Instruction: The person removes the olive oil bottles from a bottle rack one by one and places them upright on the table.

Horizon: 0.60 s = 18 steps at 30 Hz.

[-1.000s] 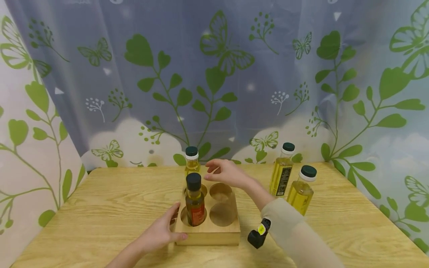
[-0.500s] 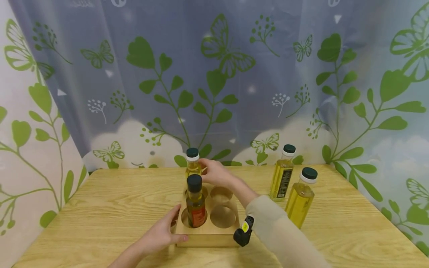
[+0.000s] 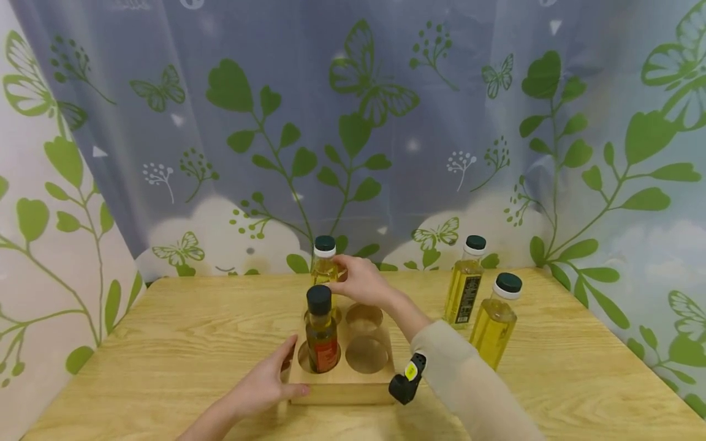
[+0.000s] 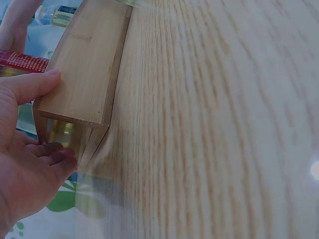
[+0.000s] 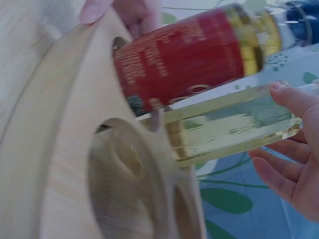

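Observation:
A wooden bottle rack (image 3: 343,393) with round holes stands on the table. My left hand (image 3: 260,381) grips its front left corner, the thumb on the front face, the other fingers at the side, as the left wrist view shows. A dark-capped bottle with a red label (image 3: 322,343) leans slightly in the front left hole. Behind it, my right hand (image 3: 365,283) holds a clear bottle of yellow oil (image 3: 324,268) by its upper part, thumb and fingers on either side. The oil bottle's lower end is at the rear left hole, partly hidden by the red-labelled bottle.
Two more oil bottles with green caps stand on the table to the right: one with a black label (image 3: 465,291) and a nearer one (image 3: 493,327), close to my right sleeve. Both right-hand holes (image 3: 366,355) hold nothing. A patterned curtain (image 3: 353,153) hangs behind the table.
My right hand has moved left from beside the rear oil bottle and taken hold of it. That bottle has shifted slightly right and up. The left hand stays on the rack.

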{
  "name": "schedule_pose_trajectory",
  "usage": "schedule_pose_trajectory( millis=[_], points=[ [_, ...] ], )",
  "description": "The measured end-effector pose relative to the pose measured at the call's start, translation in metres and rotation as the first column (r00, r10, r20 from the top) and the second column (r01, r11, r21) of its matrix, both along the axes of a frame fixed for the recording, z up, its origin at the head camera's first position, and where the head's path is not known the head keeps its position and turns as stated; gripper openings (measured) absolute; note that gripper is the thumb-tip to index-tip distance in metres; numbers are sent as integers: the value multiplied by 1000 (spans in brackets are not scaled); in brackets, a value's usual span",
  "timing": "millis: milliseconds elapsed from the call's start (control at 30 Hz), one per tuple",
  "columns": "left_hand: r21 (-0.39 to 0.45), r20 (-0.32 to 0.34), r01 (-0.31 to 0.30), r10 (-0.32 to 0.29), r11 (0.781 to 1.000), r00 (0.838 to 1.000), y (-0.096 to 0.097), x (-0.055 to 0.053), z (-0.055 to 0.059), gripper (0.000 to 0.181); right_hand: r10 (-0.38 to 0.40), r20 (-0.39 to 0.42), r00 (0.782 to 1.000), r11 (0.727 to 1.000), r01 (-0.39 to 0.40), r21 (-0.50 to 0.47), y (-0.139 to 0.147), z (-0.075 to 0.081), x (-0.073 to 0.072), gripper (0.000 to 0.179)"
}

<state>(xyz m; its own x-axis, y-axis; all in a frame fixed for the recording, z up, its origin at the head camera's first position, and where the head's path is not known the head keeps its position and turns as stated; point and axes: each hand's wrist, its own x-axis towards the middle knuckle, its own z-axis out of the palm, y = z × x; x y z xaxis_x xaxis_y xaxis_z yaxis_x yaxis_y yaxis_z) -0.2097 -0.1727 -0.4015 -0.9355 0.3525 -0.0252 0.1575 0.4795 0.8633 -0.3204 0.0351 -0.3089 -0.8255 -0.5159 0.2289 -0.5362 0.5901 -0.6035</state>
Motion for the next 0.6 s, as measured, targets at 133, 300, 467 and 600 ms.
schedule_pose_trajectory(
  millis=[133, 300, 467, 600],
  points=[
    [-15, -16, -7, 7, 1000, 1000, 1, 0, 1, 100, -41, -18, 999, 999, 40, -28, 9, 12, 0, 63],
    [-8, -14, -8, 8, 1000, 1000, 1, -1, 0, 100, -73, -28, 997, 997, 72, -41, 24, 25, -2, 65],
    [-13, -23, -5, 5, 1000, 1000, 1, -1, -1, 100, -88, 3, 996, 995, 88, -55, 43, 35, -1, 70],
    [-23, -37, -6, 6, 1000, 999, 1, 0, 0, 100, -102, 30, 994, 992, 104, -68, 59, 40, 1, 73]
  ],
)
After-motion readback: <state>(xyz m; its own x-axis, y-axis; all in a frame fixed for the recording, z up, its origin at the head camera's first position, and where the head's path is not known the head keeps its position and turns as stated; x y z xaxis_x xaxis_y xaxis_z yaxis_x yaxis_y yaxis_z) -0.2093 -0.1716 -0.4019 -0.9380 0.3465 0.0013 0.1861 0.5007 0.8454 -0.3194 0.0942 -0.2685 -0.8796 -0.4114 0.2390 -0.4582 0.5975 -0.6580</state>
